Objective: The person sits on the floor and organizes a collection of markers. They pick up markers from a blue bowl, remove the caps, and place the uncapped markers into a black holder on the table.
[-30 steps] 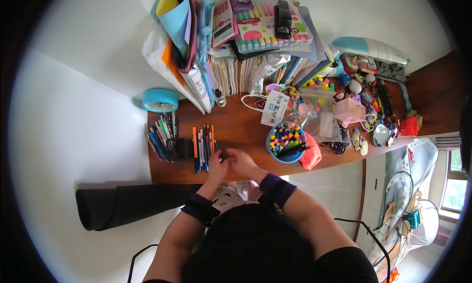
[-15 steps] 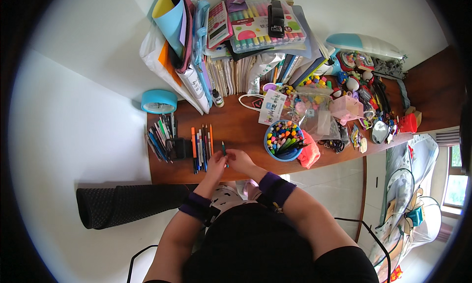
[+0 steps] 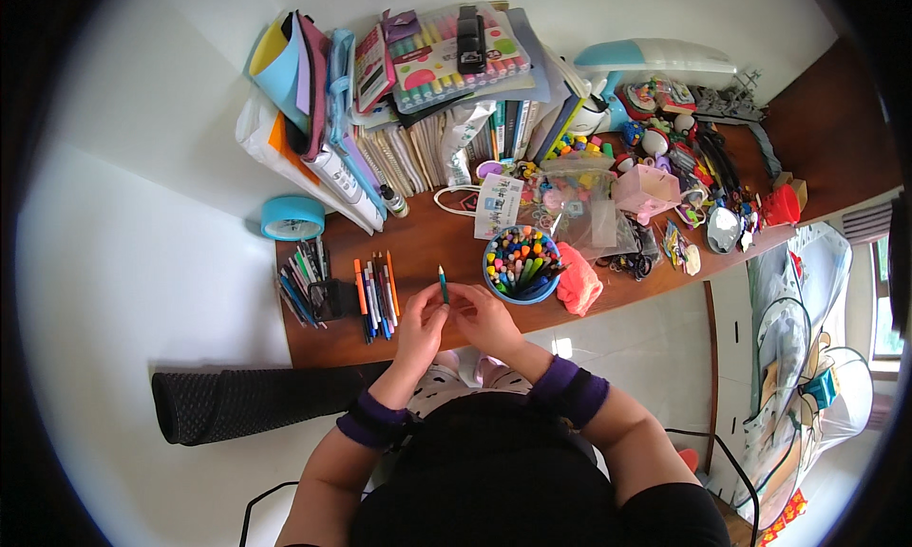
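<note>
A teal pencil points up and away from me between my two hands, above the desk's near edge. My left hand pinches it from the left with thumb and fingers. My right hand closes on it from the other side, its fingertips meeting the left ones; the pencil's lower end is hidden there. To the left, several pens and pencils lie side by side in a row. A round blue basket packed with colourful markers stands just right of my hands.
Left on the wooden desk are more pens, a black holder and a blue clock. Books and a marker case stack behind. A coral cloth, plastic bags and a pink box fill the right.
My hands have moved right with the pencil, closer to the basket, and more of the pencil shows above my fingers. The whole view has shifted a little.
</note>
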Demonstrator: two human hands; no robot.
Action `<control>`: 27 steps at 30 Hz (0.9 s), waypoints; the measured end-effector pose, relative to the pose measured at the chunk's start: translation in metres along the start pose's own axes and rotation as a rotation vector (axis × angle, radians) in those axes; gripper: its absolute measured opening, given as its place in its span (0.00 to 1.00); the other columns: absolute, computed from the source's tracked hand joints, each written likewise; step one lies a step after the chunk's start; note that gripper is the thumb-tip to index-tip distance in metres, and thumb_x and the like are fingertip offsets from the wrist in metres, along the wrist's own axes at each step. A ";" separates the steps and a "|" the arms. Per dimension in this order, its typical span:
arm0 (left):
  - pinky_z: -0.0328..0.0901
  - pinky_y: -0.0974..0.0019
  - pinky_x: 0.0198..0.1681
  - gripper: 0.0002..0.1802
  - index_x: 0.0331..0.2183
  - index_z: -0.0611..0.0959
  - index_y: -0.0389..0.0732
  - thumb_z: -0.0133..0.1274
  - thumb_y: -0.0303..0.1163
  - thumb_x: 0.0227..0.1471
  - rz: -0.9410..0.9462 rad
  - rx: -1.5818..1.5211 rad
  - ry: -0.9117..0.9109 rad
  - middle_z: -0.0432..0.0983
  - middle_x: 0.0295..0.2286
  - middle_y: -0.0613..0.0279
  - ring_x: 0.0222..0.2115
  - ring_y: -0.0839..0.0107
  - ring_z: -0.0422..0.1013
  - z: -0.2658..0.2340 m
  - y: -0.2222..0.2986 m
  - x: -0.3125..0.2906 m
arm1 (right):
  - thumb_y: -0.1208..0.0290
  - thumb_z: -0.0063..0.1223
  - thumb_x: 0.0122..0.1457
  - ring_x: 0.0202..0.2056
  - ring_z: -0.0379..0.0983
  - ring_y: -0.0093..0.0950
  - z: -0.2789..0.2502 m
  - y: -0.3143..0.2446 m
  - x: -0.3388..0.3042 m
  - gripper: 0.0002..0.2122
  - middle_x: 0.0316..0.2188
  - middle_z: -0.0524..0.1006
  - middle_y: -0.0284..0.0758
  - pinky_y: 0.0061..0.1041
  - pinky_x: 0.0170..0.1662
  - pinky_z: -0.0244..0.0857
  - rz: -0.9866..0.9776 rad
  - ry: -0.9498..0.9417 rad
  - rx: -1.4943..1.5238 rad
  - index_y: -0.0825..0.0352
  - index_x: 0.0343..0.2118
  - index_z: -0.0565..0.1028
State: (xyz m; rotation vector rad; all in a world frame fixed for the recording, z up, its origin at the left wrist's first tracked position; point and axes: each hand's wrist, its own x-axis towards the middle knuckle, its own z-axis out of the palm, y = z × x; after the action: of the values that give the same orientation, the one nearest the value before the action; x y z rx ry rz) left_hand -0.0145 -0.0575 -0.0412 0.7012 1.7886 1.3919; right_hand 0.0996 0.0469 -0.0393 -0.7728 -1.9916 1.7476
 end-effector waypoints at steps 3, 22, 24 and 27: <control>0.65 0.68 0.51 0.22 0.52 0.70 0.36 0.49 0.20 0.55 0.052 -0.109 -0.072 0.66 0.46 0.58 0.48 0.68 0.69 0.016 0.023 -0.002 | 0.85 0.49 0.52 0.42 0.75 0.31 -0.020 -0.018 -0.014 0.20 0.40 0.73 0.39 0.26 0.45 0.72 -0.045 0.060 0.024 0.70 0.50 0.71; 0.64 0.67 0.53 0.23 0.54 0.70 0.37 0.49 0.22 0.56 0.206 0.066 -0.361 0.68 0.49 0.56 0.52 0.68 0.66 0.107 0.045 0.006 | 0.85 0.50 0.51 0.42 0.74 0.38 -0.104 -0.006 -0.067 0.22 0.45 0.72 0.44 0.30 0.44 0.71 -0.175 0.376 -0.222 0.69 0.52 0.70; 0.64 0.67 0.53 0.23 0.54 0.69 0.36 0.49 0.21 0.56 0.204 0.071 -0.374 0.68 0.50 0.55 0.52 0.68 0.66 0.111 0.043 0.007 | 0.85 0.51 0.51 0.42 0.75 0.37 -0.106 -0.004 -0.068 0.22 0.45 0.72 0.44 0.29 0.44 0.71 -0.149 0.376 -0.220 0.69 0.52 0.70; 0.64 0.67 0.52 0.24 0.55 0.69 0.36 0.49 0.21 0.55 0.201 0.084 -0.396 0.67 0.50 0.55 0.53 0.67 0.66 0.114 0.038 0.010 | 0.84 0.52 0.51 0.41 0.75 0.36 -0.107 0.002 -0.070 0.22 0.44 0.72 0.44 0.29 0.44 0.71 -0.118 0.390 -0.210 0.69 0.52 0.69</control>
State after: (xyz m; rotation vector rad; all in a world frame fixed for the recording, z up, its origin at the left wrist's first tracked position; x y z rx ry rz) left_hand 0.0730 0.0237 -0.0211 1.1415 1.4987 1.2050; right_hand 0.2196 0.0869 -0.0198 -0.9581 -1.9211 1.2228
